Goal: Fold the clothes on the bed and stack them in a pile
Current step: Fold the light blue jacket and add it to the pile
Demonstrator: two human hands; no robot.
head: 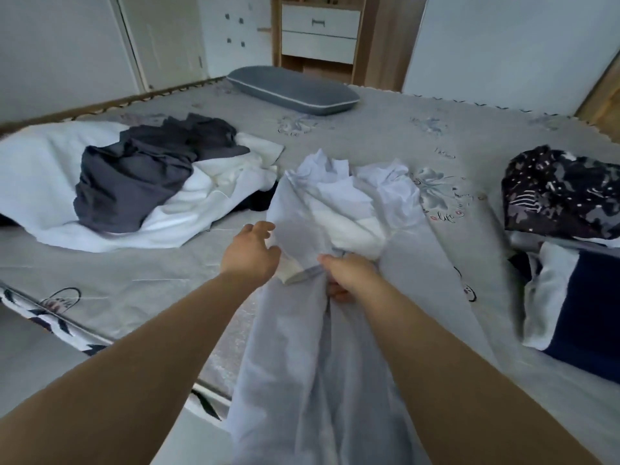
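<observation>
Status: early to middle. The shirt, pale and crumpled, lies in front of the pillow and trails off the near edge of the bed; it is not yet folded. The right hand grips its bunched cloth. The left hand is spread, fingers touching its edge. Left of the pillow and nearer, a heap remains unfolded. Right of the pillow and nearer, a stack appears folded.
</observation>
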